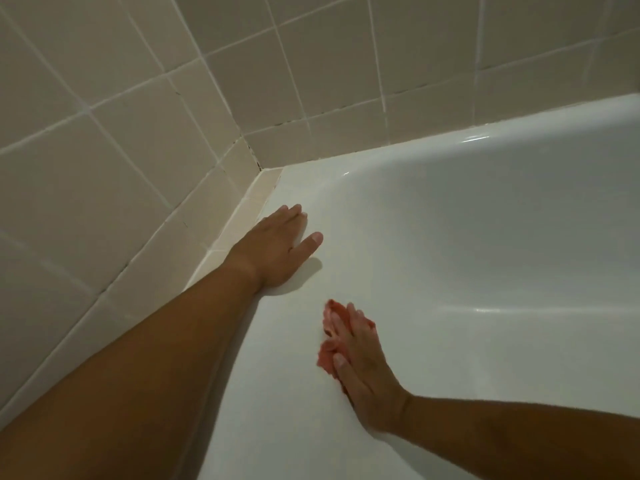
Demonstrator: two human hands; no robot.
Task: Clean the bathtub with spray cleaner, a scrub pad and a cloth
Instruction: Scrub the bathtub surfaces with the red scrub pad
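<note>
The white bathtub (485, 237) fills the right and lower part of the view, its inner wall curving down to the right. My left hand (277, 251) lies flat on the tub's rim near the tiled corner, fingers straight and thumb spread. My right hand (360, 362) presses a pinkish-red cloth (327, 355) against the tub's surface with straight fingers. The cloth shows at the fingertips and beside the thumb; most of it is hidden under the palm. No spray bottle or scrub pad is in view.
Beige wall tiles (121, 150) with pale grout cover two walls that meet in a corner (256, 164) just beyond my left hand. A narrow tile ledge (239, 216) runs along the tub's left rim.
</note>
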